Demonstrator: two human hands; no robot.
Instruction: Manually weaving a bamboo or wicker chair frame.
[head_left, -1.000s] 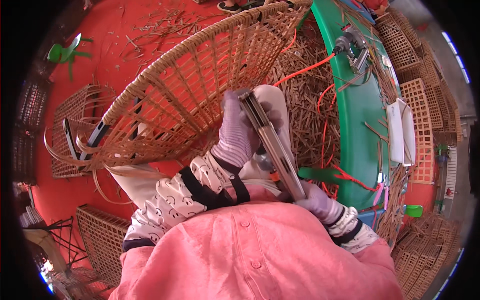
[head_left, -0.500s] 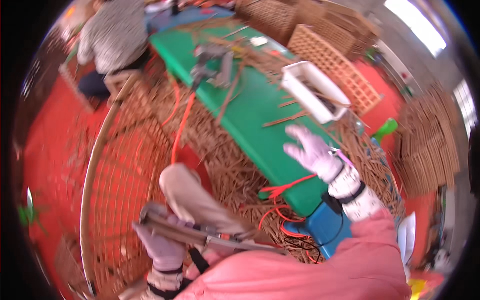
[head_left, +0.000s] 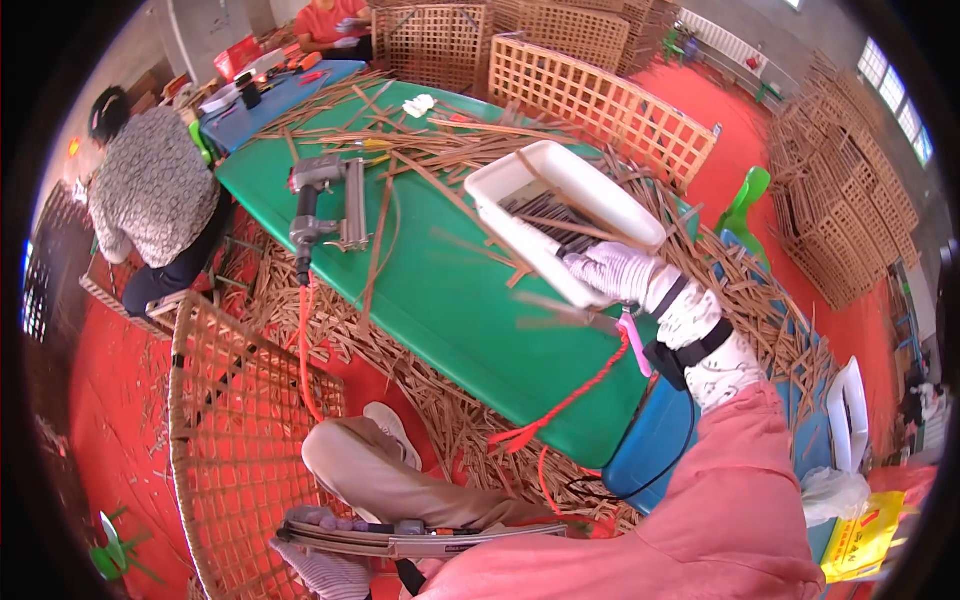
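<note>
Down at the lower right, a yellow bag [head_left: 861,538] with dark print lies partly cut off by the dark rim, a crumpled white plastic bag [head_left: 832,492] just above it; we cannot make out more of either. A white rectangular tray [head_left: 560,205] sits on the green table [head_left: 440,290] among loose cane strips [head_left: 400,140], with dark and pale strips inside it.

Our right hand [head_left: 612,272], gloved, rests at the near edge of that tray, its fingers curled over a thin strip [head_left: 560,310] that is motion-blurred, so we cannot tell how firmly it is pinched. A pink tool handle [head_left: 634,340] shows just beneath the wrist, and a red cord [head_left: 565,400] trails from there over the table edge.

Our left hand [head_left: 325,565], also gloved, is at the bottom of the view, wrapped around a long flat metal tool [head_left: 420,540] lying across our lap; the palm is cut off by the frame. Beside it stands a woven cane lattice frame [head_left: 240,430] on the red floor.

A pneumatic nail gun [head_left: 325,200] rests on the table, its orange hose [head_left: 303,340] hanging to the floor. A person in a patterned top [head_left: 150,195] sits at the left, facing away. Stacked lattice panels [head_left: 600,90] stand behind the table; those farther off at the right bend into the rim and blur.
</note>
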